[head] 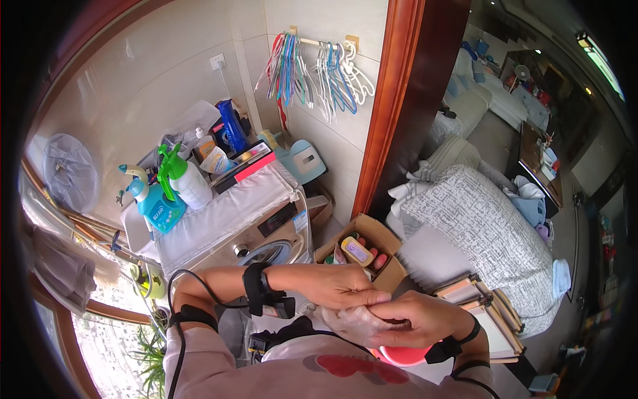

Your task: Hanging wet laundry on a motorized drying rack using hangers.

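Observation:
My left hand and my right hand are close together in front of my chest, both on a crumpled pale cloth. The cloth bulges out below my left fingers, and my right thumb and fingers pinch its right side. Both palms are hidden. Under my right hand shows part of a red basin. Beyond my hands stands an open cardboard box holding a pack with a yellow rim and several bottles.
A covered washing machine on the left carries a green-topped spray bottle, a blue detergent bottle and a filled tray. Hangers hang from a wall rail. A wooden door frame and a sofa with a patterned cover are on the right.

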The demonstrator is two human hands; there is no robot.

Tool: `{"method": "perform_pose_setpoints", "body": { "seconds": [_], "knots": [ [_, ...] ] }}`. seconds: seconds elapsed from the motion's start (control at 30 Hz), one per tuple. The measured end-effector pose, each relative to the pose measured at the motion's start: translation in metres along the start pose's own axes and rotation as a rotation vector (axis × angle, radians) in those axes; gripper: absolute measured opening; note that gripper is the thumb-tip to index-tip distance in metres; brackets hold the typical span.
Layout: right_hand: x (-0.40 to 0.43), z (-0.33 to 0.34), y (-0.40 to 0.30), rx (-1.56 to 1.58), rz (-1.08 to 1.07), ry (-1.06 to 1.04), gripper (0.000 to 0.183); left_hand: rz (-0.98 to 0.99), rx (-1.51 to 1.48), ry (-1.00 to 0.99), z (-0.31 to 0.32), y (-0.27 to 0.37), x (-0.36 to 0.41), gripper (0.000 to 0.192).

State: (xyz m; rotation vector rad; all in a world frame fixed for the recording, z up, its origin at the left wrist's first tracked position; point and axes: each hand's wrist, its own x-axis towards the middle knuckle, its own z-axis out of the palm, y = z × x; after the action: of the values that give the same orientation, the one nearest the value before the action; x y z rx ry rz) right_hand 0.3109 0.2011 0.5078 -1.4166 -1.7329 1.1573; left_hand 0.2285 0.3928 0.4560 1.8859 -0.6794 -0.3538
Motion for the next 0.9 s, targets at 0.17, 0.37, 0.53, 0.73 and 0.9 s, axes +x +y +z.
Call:
{"method": "perform_pose_setpoints", "body": {
  "seconds": [0.17,0.37,0.53,0.73,0.9],
  "knots": [
    [-0.014,-0.017,0.009,0.113,0.007,0.154,0.028,0.171,-0.175,0.080,-0.028,0.018,-0.040,0.037],
    [0.060,-0.058,0.081,-0.074,0.203,-0.151,0.041,0.318,-0.649,0.666,-0.081,0.038,-0.099,0.037],
    [0.158,-0.160,0.101,0.084,-0.056,0.168,0.024,0.225,-0.441,0.232,-0.134,0.015,-0.121,0.034],
    [0.368,-0.309,0.148,-0.004,-0.036,0.687,0.021,0.405,-0.432,0.191,-0.171,-0.012,-0.144,0.039],
    [0.470,-0.360,0.208,-0.727,0.236,1.013,0.035,0.392,-0.414,0.228,-0.207,-0.029,-0.179,0.045]
  ]
}}
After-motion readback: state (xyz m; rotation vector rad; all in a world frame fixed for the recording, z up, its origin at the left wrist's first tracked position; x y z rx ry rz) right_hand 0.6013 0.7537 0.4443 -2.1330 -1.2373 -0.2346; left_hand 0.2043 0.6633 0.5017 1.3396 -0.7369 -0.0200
